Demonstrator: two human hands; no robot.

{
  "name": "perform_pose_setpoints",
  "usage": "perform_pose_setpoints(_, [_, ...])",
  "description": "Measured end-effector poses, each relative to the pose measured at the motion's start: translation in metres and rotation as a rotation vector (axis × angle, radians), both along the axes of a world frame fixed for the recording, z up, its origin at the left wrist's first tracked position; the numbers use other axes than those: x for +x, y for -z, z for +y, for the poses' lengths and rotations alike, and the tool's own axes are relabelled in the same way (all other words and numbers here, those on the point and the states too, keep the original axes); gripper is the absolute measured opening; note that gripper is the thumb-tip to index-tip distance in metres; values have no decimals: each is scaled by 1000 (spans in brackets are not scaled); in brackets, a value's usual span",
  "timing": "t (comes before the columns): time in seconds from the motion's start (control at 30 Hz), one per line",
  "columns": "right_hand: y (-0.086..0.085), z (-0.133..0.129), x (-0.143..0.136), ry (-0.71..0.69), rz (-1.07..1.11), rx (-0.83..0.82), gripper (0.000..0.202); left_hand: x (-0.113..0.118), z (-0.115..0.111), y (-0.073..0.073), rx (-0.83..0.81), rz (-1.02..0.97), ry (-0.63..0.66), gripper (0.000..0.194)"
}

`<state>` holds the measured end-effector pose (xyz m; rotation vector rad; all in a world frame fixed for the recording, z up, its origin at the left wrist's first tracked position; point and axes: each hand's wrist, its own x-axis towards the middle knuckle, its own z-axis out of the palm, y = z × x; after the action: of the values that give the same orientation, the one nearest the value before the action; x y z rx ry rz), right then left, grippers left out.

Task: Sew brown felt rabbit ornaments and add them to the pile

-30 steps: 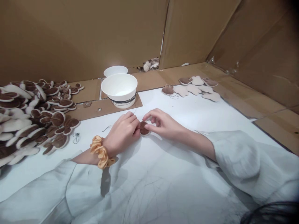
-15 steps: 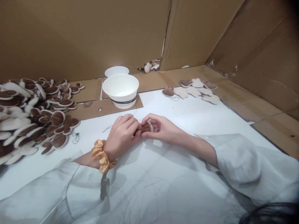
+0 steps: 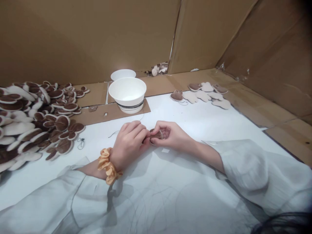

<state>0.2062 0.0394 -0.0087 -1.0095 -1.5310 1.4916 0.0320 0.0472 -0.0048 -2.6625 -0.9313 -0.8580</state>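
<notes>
Between my two hands, above the white table (image 3: pixel 185 120), is a small brown plush piece (image 3: pixel 156 135) with a pale edge. My right hand (image 3: pixel 169 133) pinches it between thumb and fingers from the right. From the left, my left hand (image 3: pixel 131 138) closes on the same piece, its fingertips partly hidden behind the knuckles; an orange scrunchie (image 3: pixel 108 165) circles that wrist. A dark thread (image 3: pixel 113 133) lies just left of my left hand. Whether a needle is in my fingers I cannot make out.
A white paper bowl (image 3: pixel 128 94) wound with black thread stands behind my hands, another bowl (image 3: pixel 123 74) behind it. Brown and cream plush pieces (image 3: pixel 58 123) are heaped at left; several more (image 3: pixel 203 95) lie at back right. A thread tangle (image 3: pixel 81 143) rests near the heap. Cardboard walls (image 3: pixel 85 39) enclose the table.
My right thumb and fingers have shifted on the plush piece, both hands still holding it together. The whole view has slid slightly, so everything sits a little further right.
</notes>
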Motion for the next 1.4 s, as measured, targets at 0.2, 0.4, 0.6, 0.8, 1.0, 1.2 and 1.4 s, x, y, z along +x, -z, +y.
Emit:
perform_pose_setpoints(0.2, [-1, 0, 1, 9, -16, -70, 13, 0, 0, 0, -75, -36, 11, 11])
perform_pose_setpoints(0.4, [-4, 1, 4, 28, 26, -160, 19, -1, -3, -4, -418, -181, -4, 8])
perform_pose_setpoints(0.6, [-6, 1, 5, 72, 86, -166, 21, -1, -5, -5, -837, -302, 18, 13])
perform_pose_setpoints(0.8, [-7, -2, 3, 61, 104, -160, 22, 3, -6, -5, -1111, -601, 64, 8])
perform_pose_setpoints(1.0, [-8, -3, 3, 35, 54, -123, 20, 5, -7, -6, -1148, -680, 45, 4])
perform_pose_setpoints(1.2, [-7, -2, 5, -21, 58, -120, 23, 4, -7, -6, -1118, -697, 75, 5])
perform_pose_setpoints(1.4, [-10, -3, 6, -21, 7, -76, 18, 2, -6, -4, -1131, -728, 143, 9])
